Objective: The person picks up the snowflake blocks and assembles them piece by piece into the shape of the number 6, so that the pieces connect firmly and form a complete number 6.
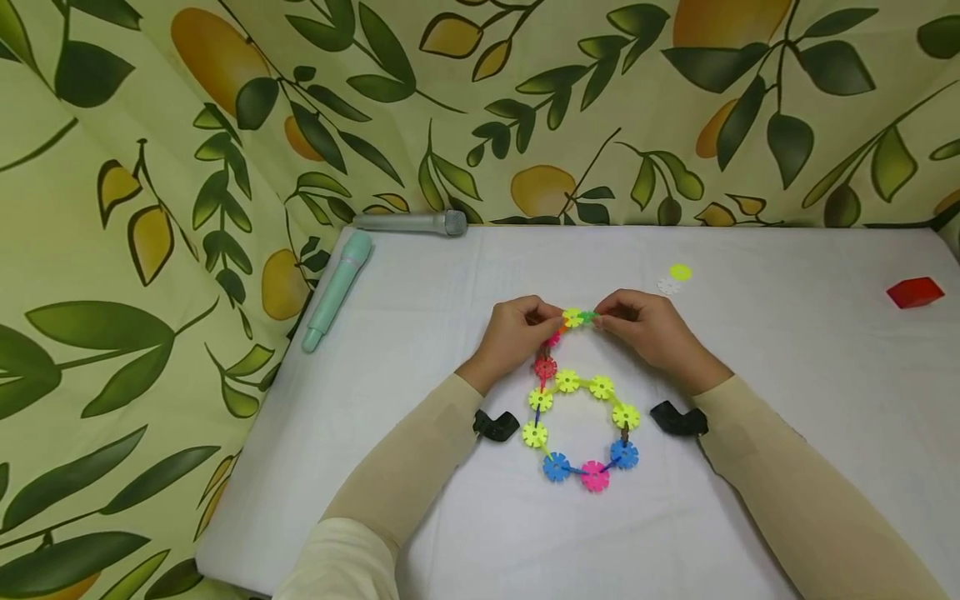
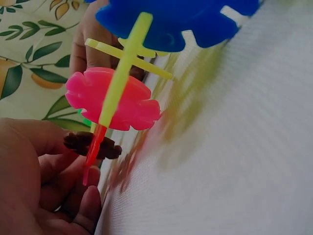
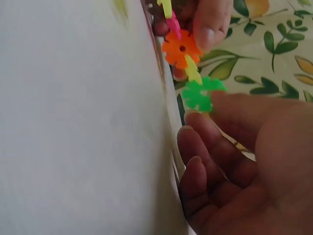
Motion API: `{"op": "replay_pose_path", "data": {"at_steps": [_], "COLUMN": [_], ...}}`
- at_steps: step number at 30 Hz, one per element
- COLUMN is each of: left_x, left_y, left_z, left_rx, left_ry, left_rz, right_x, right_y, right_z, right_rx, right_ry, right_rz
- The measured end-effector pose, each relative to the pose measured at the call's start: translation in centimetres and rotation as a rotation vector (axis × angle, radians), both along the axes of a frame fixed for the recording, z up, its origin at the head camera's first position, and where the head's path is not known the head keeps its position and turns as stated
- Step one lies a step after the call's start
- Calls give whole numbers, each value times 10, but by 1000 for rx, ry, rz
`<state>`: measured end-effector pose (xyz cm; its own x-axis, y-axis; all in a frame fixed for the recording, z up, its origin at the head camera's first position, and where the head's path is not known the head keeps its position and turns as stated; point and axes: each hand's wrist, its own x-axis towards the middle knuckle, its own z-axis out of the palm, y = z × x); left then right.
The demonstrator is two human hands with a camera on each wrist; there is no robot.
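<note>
A chain of notched plastic snowflake discs, mostly yellow, blue and pink, lies on the white table as a ring, its pink disc (image 1: 596, 476) nearest me. From the ring's left side a tail runs away past a red disc (image 1: 545, 367) to the hands. My left hand (image 1: 517, 333) pinches the tail by an orange disc (image 3: 176, 54) in the right wrist view. Opposite it, my right hand (image 1: 652, 329) pinches the green disc (image 3: 198, 95) at the tail's end between thumb and index finger. A yellow disc (image 3: 192, 69) joins the orange and green ones.
Beyond the right hand lie a loose yellow disc (image 1: 680, 272) and a white disc (image 1: 669, 286). A red block (image 1: 915, 292) sits at far right. A grey microphone (image 1: 408, 222) and a mint-green microphone (image 1: 337, 292) lie at the back left, beside a leaf-patterned curtain (image 1: 465, 108).
</note>
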<state>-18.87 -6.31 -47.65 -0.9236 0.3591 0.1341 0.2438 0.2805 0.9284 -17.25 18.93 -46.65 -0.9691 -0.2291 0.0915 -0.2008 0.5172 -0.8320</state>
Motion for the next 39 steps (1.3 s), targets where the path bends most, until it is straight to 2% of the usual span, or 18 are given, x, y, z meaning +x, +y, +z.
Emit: {"op": "replay_pose_path", "data": {"at_steps": [3, 7, 15, 18, 21, 24, 26, 29, 32, 35, 39], "left_x": [0, 0, -1, -1, -2, -2, -2, -2, -2, -2, -2], "left_y": [-1, -1, -2, -2, -3, -3, -4, -4, -3, -3, -3], "left_z": [0, 0, -2, -3, -3, -3, -2, -2, -1, -1, -1], "left_rx": [-53, -105, -163, -178, -191, -199, -204, -211, -214, -213, -214], "left_ry": [0, -2, 8, 8, 8, 8, 10, 5, 0, -3, -7], "left_rz": [-9, -40, -96, -105, -114, -121, -123, -124, -128, -131, -131], "right_x": [-3, -9, -19, -23, -25, -28, -29, -32, -34, -36, -36], "right_y": [7, 21, 54, 66, 77, 85, 88, 90, 91, 91, 90], "right_z": [1, 2, -3, -4, -4, -7, -8, -10, -11, -12, -13], "right_rx": [-7, -74, -302, -428, -479, -442, -337, -148, 40, 114, 145], "right_ry": [-27, -26, -17, -23, -28, -44, -77, -123, -133, -123, -98], "right_rz": [-45, -158, -359, -420, -476, -501, -488, -408, -303, -234, -219]}}
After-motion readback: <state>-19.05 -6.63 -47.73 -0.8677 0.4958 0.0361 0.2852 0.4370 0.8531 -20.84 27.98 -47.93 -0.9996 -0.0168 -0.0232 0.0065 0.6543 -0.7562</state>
